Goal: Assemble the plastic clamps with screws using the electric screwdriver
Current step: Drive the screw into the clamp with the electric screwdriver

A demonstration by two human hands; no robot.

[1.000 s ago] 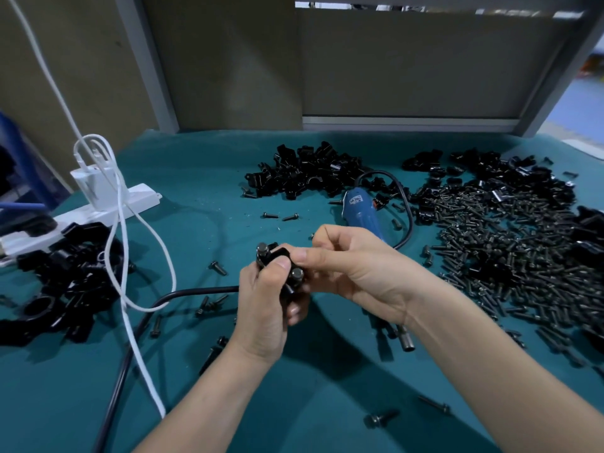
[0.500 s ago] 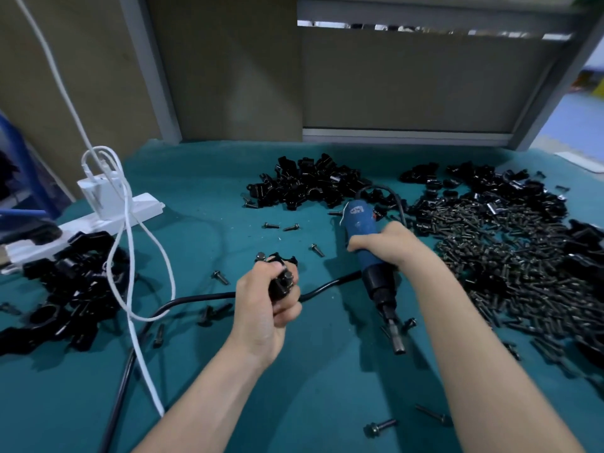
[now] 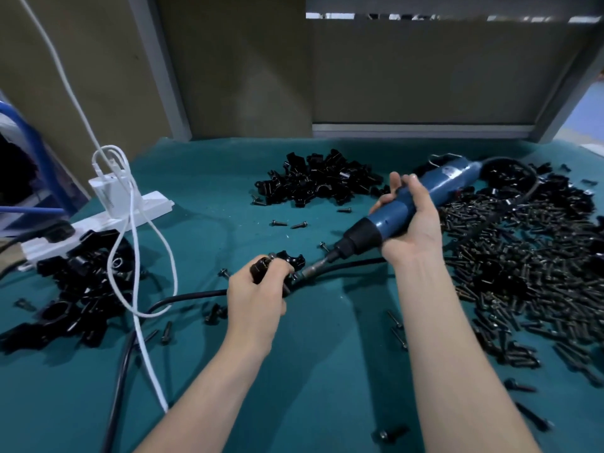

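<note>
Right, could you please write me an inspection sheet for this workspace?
Surface: teal mat covering the bench.
Job's things: clamp in hand, electric screwdriver with its bit tip at it; clamp pile behind; screw pile at right.
Clutter: stray screws on the mat; second clamp heap at left.
Hands: left hand grips the clamp; right hand grips the electric screwdriver.
Cables: black cord passes by the hands; white cable runs from a charger on the power strip.
Surroundings: beige panels behind.
</note>
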